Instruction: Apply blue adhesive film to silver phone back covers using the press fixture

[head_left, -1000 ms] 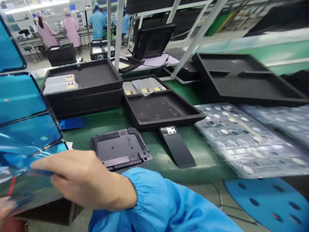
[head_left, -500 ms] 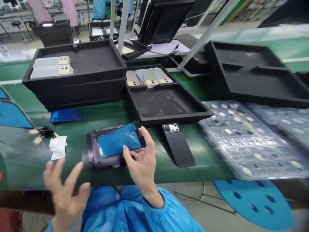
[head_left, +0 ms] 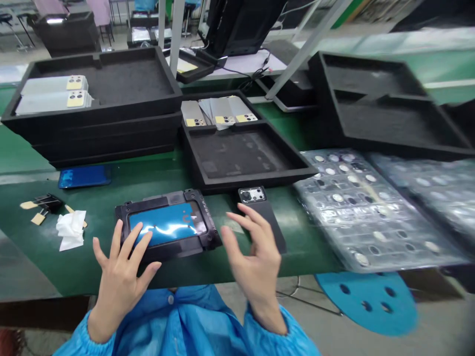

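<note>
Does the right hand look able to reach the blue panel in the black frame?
Probably yes: the right hand, open, is beside the black frame with nothing visible between; the left hand covers only part of the blue panel.

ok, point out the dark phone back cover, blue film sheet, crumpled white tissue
Dark phone back cover [head_left: 267, 212], head view, exposed part near right edge.
Blue film sheet [head_left: 167, 221], head view, near its middle.
Crumpled white tissue [head_left: 71, 228], head view, middle.

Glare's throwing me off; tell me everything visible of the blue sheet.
The blue sheet looks like thin, glossy film, roughly rectangular, with bright glare across it and small marks or cutouts near its right end. It lies flat, lengthwise left to right, in the dark fixture, a clear strip at its right. Fingertips of the left hand overlap its lower left; touch is unclear.
</note>
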The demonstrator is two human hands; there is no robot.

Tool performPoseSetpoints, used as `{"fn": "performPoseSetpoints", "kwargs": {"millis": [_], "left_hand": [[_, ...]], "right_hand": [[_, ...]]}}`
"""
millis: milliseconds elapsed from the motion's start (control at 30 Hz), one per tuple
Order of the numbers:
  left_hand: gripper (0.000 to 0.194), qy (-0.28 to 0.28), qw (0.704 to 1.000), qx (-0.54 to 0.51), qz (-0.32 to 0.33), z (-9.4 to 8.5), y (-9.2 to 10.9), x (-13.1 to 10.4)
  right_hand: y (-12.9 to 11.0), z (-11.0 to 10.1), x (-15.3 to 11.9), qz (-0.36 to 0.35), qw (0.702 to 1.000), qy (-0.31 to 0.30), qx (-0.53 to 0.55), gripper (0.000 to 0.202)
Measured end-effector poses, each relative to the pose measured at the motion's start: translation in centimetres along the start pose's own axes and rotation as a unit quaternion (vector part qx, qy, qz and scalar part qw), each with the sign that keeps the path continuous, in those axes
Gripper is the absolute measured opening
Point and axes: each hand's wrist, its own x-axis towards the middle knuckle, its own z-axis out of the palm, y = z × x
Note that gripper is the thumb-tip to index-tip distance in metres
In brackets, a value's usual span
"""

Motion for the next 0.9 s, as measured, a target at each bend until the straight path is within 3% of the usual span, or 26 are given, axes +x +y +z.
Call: {"fn": "performPoseSetpoints", "kwargs": {"millis": [100, 200, 300, 367, 500, 700, 833, 900], "left_hand": [[0.053, 0.012, 1.0, 0.005, 0.023, 0.0, 0.3, 0.7], [0.054, 0.007, 0.999, 0.025, 0.04, 0.0, 0.2, 1.5], [0.057, 0.019, 0.998, 0.041, 0.041, 0.2, -0.2, 1.9], [0.062, 0.028, 0.998, 0.042, 0.038, 0.5, -0.5, 2.0], [0.063, 0.026, 0.998, 0.045, 0.039, 0.6, -1.2, 2.1], [0.067, 0.021, 0.999, 0.004, 0.036, 0.0, -1.4, 1.8], [0.072, 0.066, 0.994, -0.075, 0.041, -0.8, -0.1, 1.2], [0.068, 0.075, 0.982, -0.172, 0.006, -1.4, 1.3, 0.8]], "right_hand": [[5.2, -1.9, 1.0, 0.045, 0.995, 0.043, -0.073, 0.028], [10.1, -2.8, 1.3, 0.073, 0.99, 0.036, -0.111, 0.053], [13.2, -2.9, 1.4, 0.095, 0.985, 0.017, -0.142, 0.077], [14.1, -2.9, 1.4, 0.11, 0.981, 0.013, -0.157, 0.08], [13.9, -2.7, 1.4, 0.125, 0.979, 0.028, -0.16, 0.074], [12.3, -2.5, 1.2, 0.131, 0.976, 0.104, -0.136, 0.055], [9.8, -3.6, 0.9, 0.108, 0.984, 0.117, -0.079, 0.035], [7.6, -4.4, 0.2, 0.072, 0.99, 0.11, -0.047, 0.025]]}}
